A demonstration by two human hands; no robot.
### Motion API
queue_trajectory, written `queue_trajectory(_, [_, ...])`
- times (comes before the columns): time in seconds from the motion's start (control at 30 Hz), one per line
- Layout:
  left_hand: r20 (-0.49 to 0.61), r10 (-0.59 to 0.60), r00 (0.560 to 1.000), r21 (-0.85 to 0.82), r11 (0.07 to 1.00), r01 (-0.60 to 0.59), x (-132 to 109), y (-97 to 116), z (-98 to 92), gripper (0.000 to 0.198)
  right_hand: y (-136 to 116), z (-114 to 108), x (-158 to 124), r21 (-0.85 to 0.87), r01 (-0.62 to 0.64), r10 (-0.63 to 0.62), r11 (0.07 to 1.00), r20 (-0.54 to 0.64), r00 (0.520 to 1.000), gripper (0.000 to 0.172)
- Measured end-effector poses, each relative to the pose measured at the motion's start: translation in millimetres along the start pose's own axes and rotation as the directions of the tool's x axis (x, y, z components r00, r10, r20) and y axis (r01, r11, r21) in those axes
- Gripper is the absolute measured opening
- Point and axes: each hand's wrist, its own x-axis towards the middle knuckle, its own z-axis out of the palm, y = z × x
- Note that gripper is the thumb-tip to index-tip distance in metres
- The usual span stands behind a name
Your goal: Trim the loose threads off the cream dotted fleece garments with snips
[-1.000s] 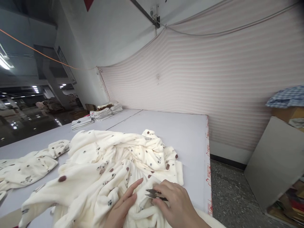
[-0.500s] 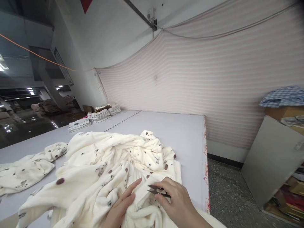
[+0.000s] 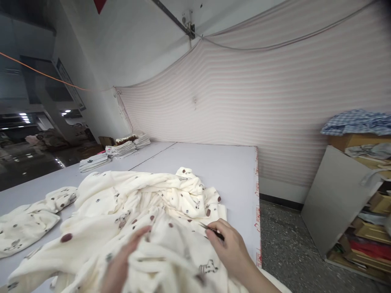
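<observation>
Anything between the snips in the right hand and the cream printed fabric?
Nothing visible. The thread snips in the right hand point over the cream printed fabric; the blurred left hand lies farther left, clear of them. Contact with the fabric is unclear.

Lighting over the counter (image 3: 226, 162) is moderate, diffuse and slightly cool. The cream fabric (image 3: 106, 191) reads brightest, its folds carrying soft grey shading. The far-left background is dim, broken by small, glaring ceiling lamps (image 3: 24, 118) and their reflections on the dark, glossy floor (image 3: 18, 173). The left hand (image 3: 120, 260) and adjoining fabric show motion blur; the right hand (image 3: 227, 240) is noticeably sharper. Wide-angle distortion stretches the margins, and the upper-right corner, beyond the striped sheet (image 3: 229, 101), darkens.
</observation>
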Motion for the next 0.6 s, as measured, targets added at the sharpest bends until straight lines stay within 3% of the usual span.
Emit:
queue_trajectory(0.07, [-0.128, 0.111, 0.986, -0.013, 0.993, -0.114, 9.4, 10.3, -16.8, 0.036, 14.7, -9.6, -1.9, -0.028, -0.139, 0.139, 0.990, -0.002, 0.990, 0.016])
queue_trajectory(0.17, [-0.115, 0.092, 0.989, 0.118, 0.990, -0.079, 7.9, 23.4, -13.7, 0.032, 34.3, -12.0, -4.3, 0.077, -0.295, 0.285, 0.953, 0.117, 0.951, 0.015])
queue_trajectory(0.27, [0.140, 0.161, 0.977, 0.427, 0.880, -0.207, -9.4, 22.7, 23.2, 0.030, 38.5, -1.2, -1.2, 0.276, -0.315, 0.267, 0.908, 0.198, 0.943, 0.015])
queue_trajectory(0.33, [0.319, 0.200, 0.926, 0.587, 0.726, -0.359, -23.5, 12.2, 56.7, 0.025, 30.2, 6.9, 4.0, 0.368, -0.316, 0.251, 0.875, 0.215, 0.944, 0.013])
queue_trajectory(0.4, [0.442, 0.186, 0.878, 0.698, 0.544, -0.467, -34.6, -2.8, 88.1, 0.033, 15.9, 11.9, 9.9, 0.457, -0.327, 0.239, 0.827, 0.242, 0.941, 0.011])
queue_trajectory(0.47, [0.536, 0.158, 0.829, 0.746, 0.371, -0.553, -38.7, -15.0, 107.9, 0.036, 1.2, 11.9, 14.1, 0.525, -0.329, 0.221, 0.785, 0.259, 0.940, 0.011])
queue_trajectory(0.53, [0.564, 0.158, 0.811, 0.762, 0.279, -0.584, -33.5, -16.1, 104.9, 0.028, -8.3, 6.2, 14.8, 0.568, -0.316, 0.197, 0.760, 0.262, 0.945, 0.012])
queue_trajectory(0.6, [0.476, 0.192, 0.858, 0.811, 0.282, -0.513, -19.9, -2.6, 72.3, 0.027, -9.6, -4.2, 10.8, 0.583, -0.298, 0.177, 0.756, 0.257, 0.950, 0.013])
